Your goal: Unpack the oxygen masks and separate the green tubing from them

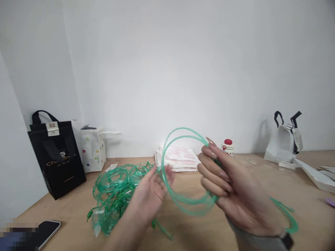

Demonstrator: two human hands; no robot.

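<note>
**Green plastic tubing (180,130) looped in right hand (230,177) above worktop (65,212)**

The right hand's grip is clamped on the loop, and a free end trails past the wrist toward the wristwatch (286,240). The left hand (150,193) is open, fingers apart, just beside the loop. Below it, a tangled pile of green tubing (112,195) lies on the worktop. Behind the pile stand a black paper bag (56,164) and a dotted white paper bag (92,150). A stack of printed white packets (178,158) sits behind the loop, near a red-topped figurine (228,147). Far right: a white bag with black handles (284,143). Near left: a phone (49,232).
</note>
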